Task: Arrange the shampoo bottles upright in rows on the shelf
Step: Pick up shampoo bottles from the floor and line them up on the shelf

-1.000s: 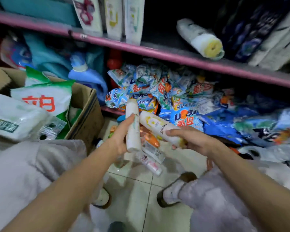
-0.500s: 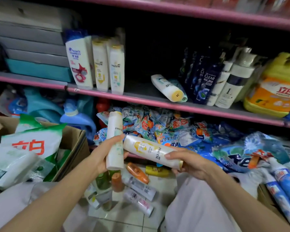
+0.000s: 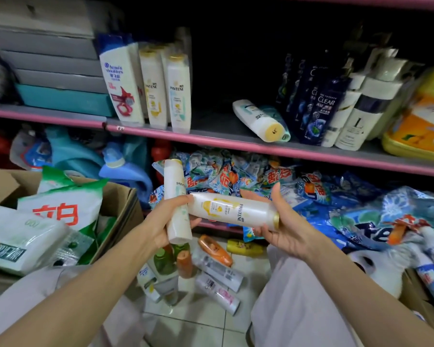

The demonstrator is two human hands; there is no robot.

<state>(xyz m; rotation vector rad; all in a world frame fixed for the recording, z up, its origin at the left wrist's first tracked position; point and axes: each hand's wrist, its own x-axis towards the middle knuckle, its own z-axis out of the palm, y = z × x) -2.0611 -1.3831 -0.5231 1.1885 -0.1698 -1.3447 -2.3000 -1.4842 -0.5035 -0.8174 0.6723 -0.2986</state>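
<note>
My left hand grips a white Pantene bottle held nearly upright, cap up. My right hand holds a second white Pantene bottle with a yellow label lying sideways, gold cap toward my palm. Both are below the pink-edged shelf. On that shelf stand a Head & Shoulders bottle and two Pantene bottles upright at the left. A white bottle lies on its side mid-shelf beside dark Clear bottles.
Several loose bottles lie on the tiled floor between my knees. A cardboard box with bags stands at the left. Detergent packets fill the lower shelf. A yellow jug sits at the shelf's right, stacked boxes at its left.
My view has tilted up from the floor to the shelf. Both hands have risen a little with their bottles, still held the same way.
</note>
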